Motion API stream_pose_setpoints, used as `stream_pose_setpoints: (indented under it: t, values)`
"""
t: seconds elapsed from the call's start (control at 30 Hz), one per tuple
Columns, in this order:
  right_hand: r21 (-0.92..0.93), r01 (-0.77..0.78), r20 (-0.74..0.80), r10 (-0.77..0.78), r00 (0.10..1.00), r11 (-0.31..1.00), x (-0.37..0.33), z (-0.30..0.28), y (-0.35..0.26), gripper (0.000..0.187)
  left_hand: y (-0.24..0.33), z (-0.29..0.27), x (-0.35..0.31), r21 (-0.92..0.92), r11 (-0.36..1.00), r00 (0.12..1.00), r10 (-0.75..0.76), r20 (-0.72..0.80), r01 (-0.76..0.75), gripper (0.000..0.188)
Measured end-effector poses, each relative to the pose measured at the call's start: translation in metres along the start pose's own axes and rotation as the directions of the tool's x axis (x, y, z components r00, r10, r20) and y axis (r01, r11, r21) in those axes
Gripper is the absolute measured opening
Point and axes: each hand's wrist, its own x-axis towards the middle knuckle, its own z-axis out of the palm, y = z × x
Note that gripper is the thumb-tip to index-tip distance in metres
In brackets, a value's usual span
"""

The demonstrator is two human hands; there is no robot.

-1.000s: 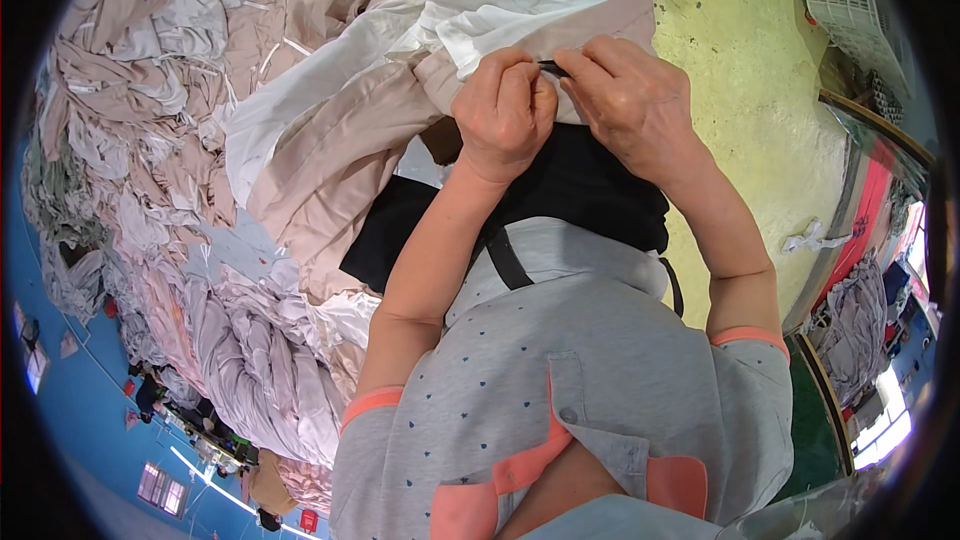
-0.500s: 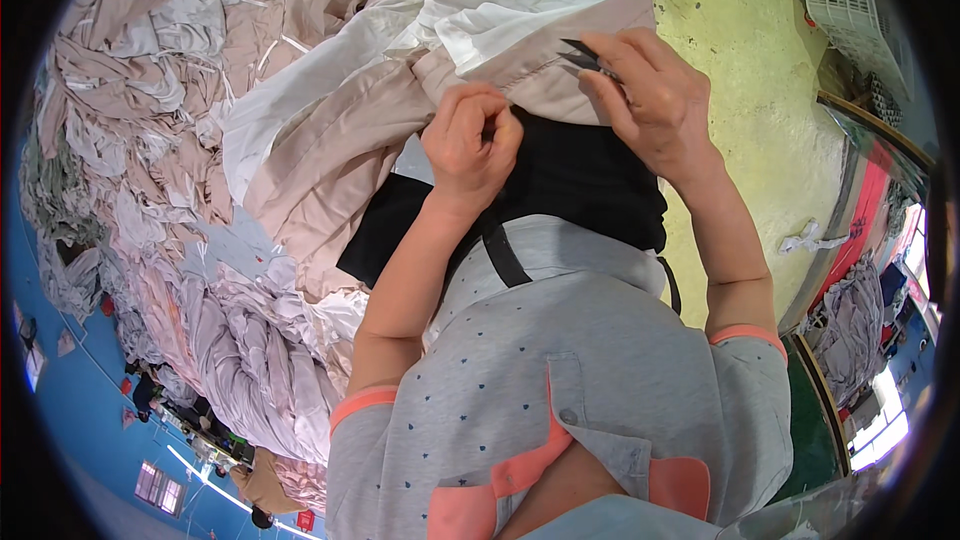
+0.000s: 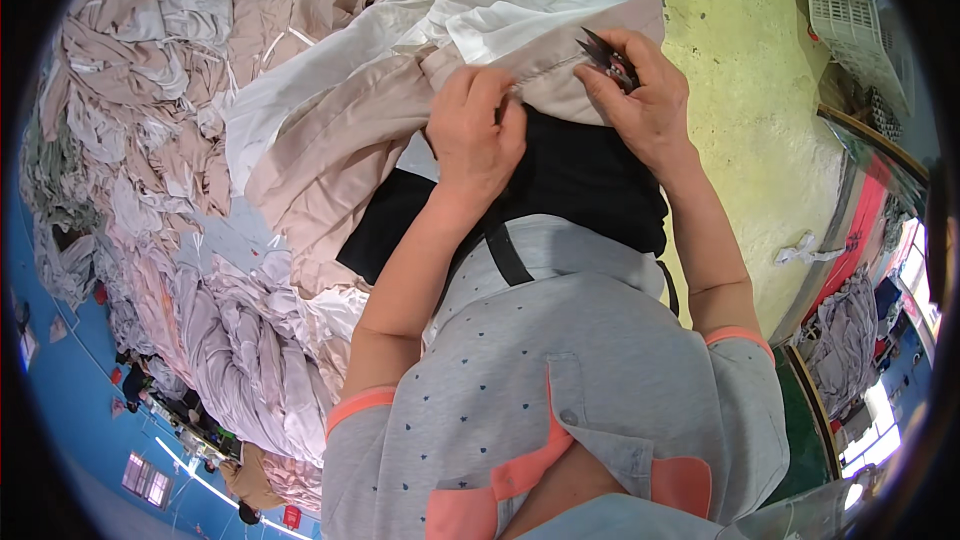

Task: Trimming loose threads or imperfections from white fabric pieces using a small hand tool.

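Left hand (image 3: 474, 132) has shifted upward, apparently touching the beige cloth (image 3: 550, 82).

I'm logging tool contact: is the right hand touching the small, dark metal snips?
Touching. The head view shows the right hand curled around the small, dark metal snips, their pointed ends sticking out of its grip.

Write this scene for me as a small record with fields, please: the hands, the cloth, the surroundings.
Left hand: curled at a smooth beige fabric panel; grip unclear
Right hand: holds small dark metal snips, blades apart
Cloth: panel lies near black fabric on the lap, thin white fabric beyond
Left side: heap of crumpled beige and white fabric
Right side: worn yellow floor, white plastic lattice crate
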Motion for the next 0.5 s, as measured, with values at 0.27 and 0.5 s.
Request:
stream_pose_setpoints:
  t: [0.27,0.5]
  values:
    - [0.054,-0.032,0.081,0.027,0.996,0.998,0.005,0.002,-0.003,0.03,0.006,0.014,0.038,-0.622,0.673,0.916,-0.274,0.293,0.4,0.018]
    - [-0.05,0.106,0.108,-0.1,0.989,0.993,0.002,0.004,-0.001,0.026,-0.006,0.011,0.049,-0.537,0.496,0.699,-0.224,0.679,0.682,0.012]
